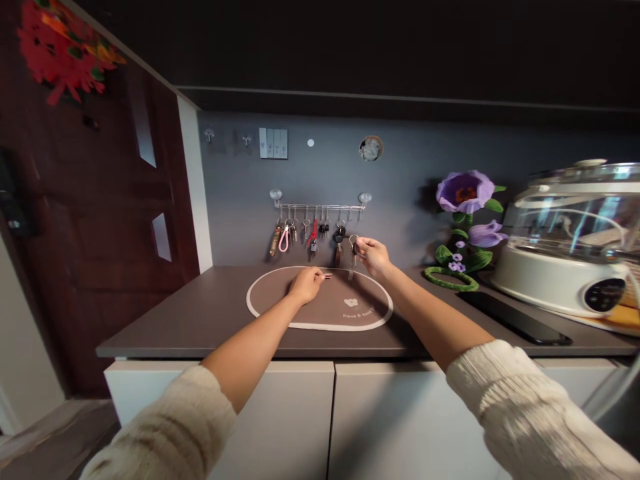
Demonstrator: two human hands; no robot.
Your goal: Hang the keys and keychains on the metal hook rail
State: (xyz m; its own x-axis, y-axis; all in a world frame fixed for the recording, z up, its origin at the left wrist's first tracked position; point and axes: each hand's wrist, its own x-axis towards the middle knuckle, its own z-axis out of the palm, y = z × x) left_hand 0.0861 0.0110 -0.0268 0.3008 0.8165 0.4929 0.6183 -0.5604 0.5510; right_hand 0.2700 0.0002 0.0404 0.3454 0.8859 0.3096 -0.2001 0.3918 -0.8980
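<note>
My right hand [373, 255] pinches a key ring with keys [354, 251] just below the right end of a clear hook rail [320, 207]. Whether the ring touches a hook I cannot tell. Low over the brown oval mat [275, 300], my left hand [306, 285] is closed, and a small thin metallic piece [328, 276] shows at its fingertips, too small to name. From the rail hang several key bunches, among them one with a pink loop [284, 239], one with a red strap [313, 233] and one with a black fob [340, 233].
On the counter [175, 320], a purple crocheted flower [465, 193] stands at right, beside a black phone [515, 319] and a white appliance with a clear cover [565, 253]. A wall switch [273, 143] is above the rail. Dark cabinetry [350, 53] overhangs; a brown door [100, 267] is at left.
</note>
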